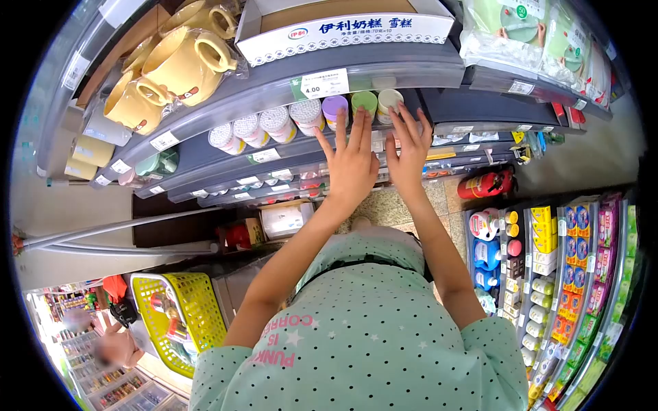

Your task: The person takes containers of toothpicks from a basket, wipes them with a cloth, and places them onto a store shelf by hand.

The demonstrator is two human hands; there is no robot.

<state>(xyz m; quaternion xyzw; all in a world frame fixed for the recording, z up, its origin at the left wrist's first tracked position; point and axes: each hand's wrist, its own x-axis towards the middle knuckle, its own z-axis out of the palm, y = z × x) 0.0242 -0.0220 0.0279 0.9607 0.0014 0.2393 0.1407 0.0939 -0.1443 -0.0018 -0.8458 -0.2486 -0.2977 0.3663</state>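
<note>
On a shelf stands a row of small round tubs. Several have white, bumpy-looking tops (pixel 277 124); at the right end are a purple-lidded tub (pixel 335 108), a green-lidded tub (pixel 364 102) and a cream-lidded tub (pixel 390 101). My left hand (pixel 351 161) reaches up with fingers spread, the fingertips right at the green lid and just below the purple one. Beside it, my right hand (pixel 409 147) has its fingers stretched out over the front of the cream-lidded tub. Neither hand is wrapped around a tub. The lower parts of these end tubs are hidden behind my fingers.
Above stand a white cardboard tray (pixel 343 33), wrapped yellow mugs (pixel 181 65) and plastic-wrapped packs (pixel 510 31). A fire extinguisher (pixel 483 185) is on the floor at right, near shelves of boxed goods (pixel 576 253). A yellow-green basket (pixel 195 301) holds goods at lower left; a person (pixel 120 346) is beyond.
</note>
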